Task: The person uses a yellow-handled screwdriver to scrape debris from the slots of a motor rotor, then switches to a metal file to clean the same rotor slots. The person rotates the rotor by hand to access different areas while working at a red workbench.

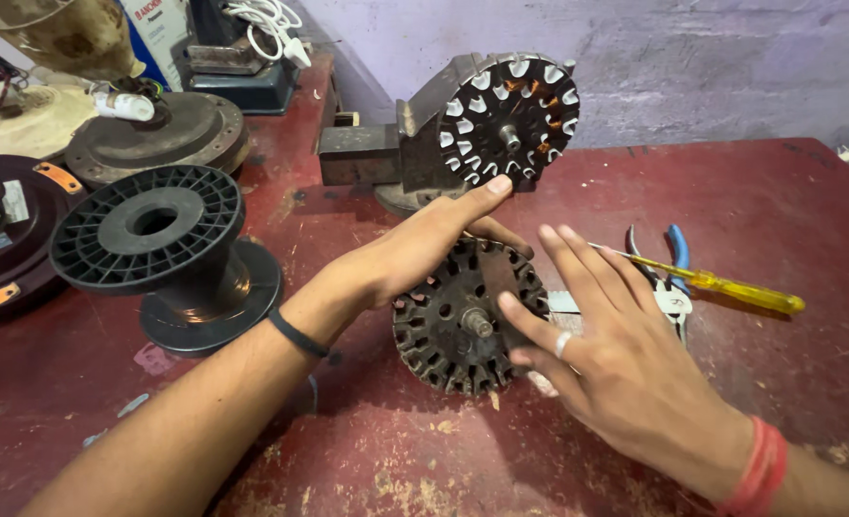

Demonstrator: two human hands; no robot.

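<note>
**Op A:** Item one, the bare stator core [464, 316], flat on the red bench [788, 191]. I take it as my landmark. My left hand [424, 251] lies over its far rim, fingers spread and flat, closed on nothing. My right hand [601, 335] rests at its right edge, fingers open, one fingertip on the slotted face beside the centre shaft; no grasp there either.

**Op B:** Entries around it?

**Op A:** Behind the core, a wound stator [510, 117] held upright on a metal block. Left of the core, an empty black spool [161, 251]. Right of it, blue-handled pliers [671, 273] and a yellow screwdriver [721, 284], the tools touching.

**Op B:** Hazards?

**Op A:** As I judge it: with neither hand gripping, a push could skid the core into the pliers. The slot edges may nick my fingertip. My left fingertips reach toward the wound stator, and a brush there could scrape its copper windings.
</note>
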